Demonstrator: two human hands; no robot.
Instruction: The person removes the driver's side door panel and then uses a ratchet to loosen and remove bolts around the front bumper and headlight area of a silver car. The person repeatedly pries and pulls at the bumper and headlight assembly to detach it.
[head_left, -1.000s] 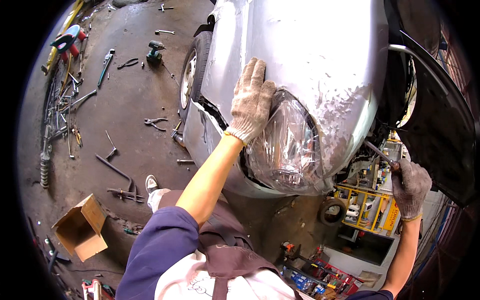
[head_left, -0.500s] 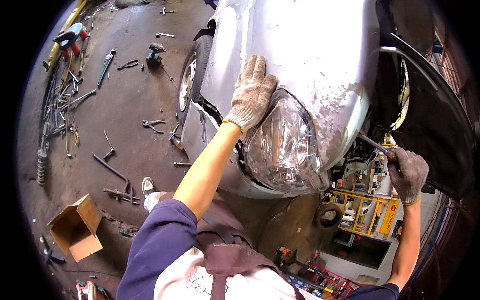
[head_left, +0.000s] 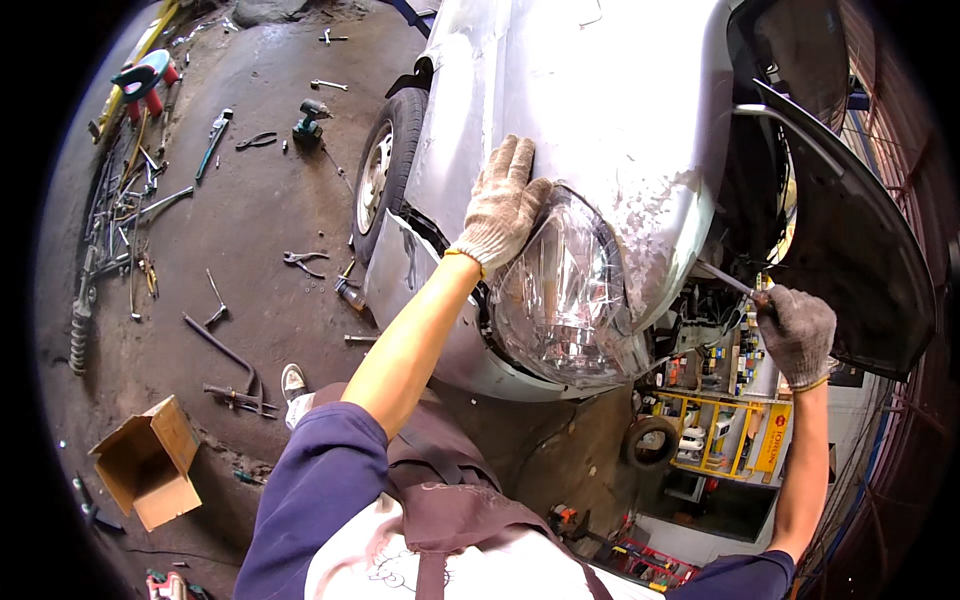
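Right hand (head_left: pixel 797 332) has crept up toward the engine bay, fist closed around a screwdriver (head_left: pixel 728 282). Left hand (head_left: pixel 502 205) stays flat, fingers spread, on the silver fender (head_left: pixel 600 100) touching the headlight (head_left: pixel 565 290).

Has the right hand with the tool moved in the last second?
Yes. The right hand has risen and come in toward the silver fender, pushing the tool into the gap behind the headlight.

Silver car fender (head_left: pixel 600 110); clear headlight (head_left: pixel 565 290); speckled grey-white gloves on left hand (head_left: pixel 500 205) and right hand (head_left: pixel 797 330); beside the car, yellow rack (head_left: pixel 735 440), brown cardboard box (head_left: pixel 148 462).
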